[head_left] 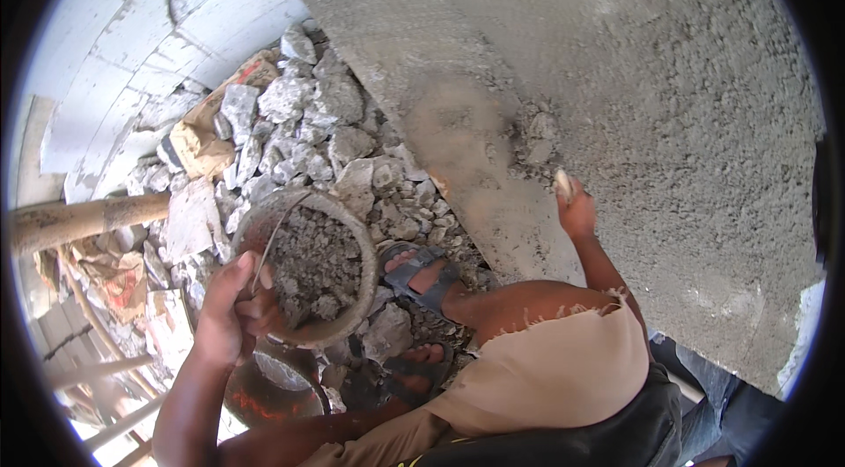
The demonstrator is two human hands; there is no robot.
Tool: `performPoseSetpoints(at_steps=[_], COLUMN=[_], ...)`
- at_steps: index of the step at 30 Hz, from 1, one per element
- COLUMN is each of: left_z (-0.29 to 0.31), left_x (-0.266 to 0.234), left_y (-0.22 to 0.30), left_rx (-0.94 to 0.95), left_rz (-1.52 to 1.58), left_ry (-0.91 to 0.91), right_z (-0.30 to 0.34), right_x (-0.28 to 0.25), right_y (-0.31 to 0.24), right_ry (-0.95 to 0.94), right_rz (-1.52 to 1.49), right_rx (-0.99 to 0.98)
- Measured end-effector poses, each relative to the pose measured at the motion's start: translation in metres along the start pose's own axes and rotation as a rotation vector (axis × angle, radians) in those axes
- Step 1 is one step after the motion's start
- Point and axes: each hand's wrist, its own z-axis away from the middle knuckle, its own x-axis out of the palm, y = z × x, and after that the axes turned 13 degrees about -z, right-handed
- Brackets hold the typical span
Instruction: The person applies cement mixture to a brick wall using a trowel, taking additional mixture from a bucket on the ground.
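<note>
My left hand point(236, 308) grips the thin wire handle point(273, 238) of a round bucket point(363, 247), which tilts toward me. Crumbly grey mortar point(319, 260) fills much of it. Out to the right, my right hand point(576, 212) is closed round the pale handle of a trowel point(563, 185). A lump of wet mortar point(539, 137) lies just beyond that handle and hides most of the blade. Under it runs a smoother grey cement band point(466, 185) with a damp, brownish patch. Beside this band spreads a rough grey cement surface point(687, 115).
Broken concrete rubble point(308, 106) is heaped around my sandalled feet point(422, 278). A second bucket point(273, 383) sits below the held one. Torn paper sacks point(202, 141) and a wooden pole point(88, 220) lie at left, near a pale block wall point(167, 36).
</note>
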Motion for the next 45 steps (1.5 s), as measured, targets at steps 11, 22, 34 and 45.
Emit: performPoseSetpoints(at_steps=[11,22,34,45], left_z=[-0.003,0.009,0.005,-0.006], left_x=[-0.001,0.001,-0.006,0.007], left_y=[0.004,0.003,0.0,0.001], left_rx=[-0.027,-0.066,-0.018,0.011], left_rz=[0.004,-0.029,0.036,0.03], left_ry=[0.008,0.157,0.116,0.067], right_z=[0.018,0.054,0.03,-0.024], right_x=[-0.098,0.003,0.057,0.102], right_y=[-0.185,-0.269,-0.064,-0.096], right_ry=[-0.328,-0.272,-0.144,-0.432], right_rz=[-0.087,0.116,-0.416,-0.977], right_rx=[-0.604,-1.488,-0.283,0.763])
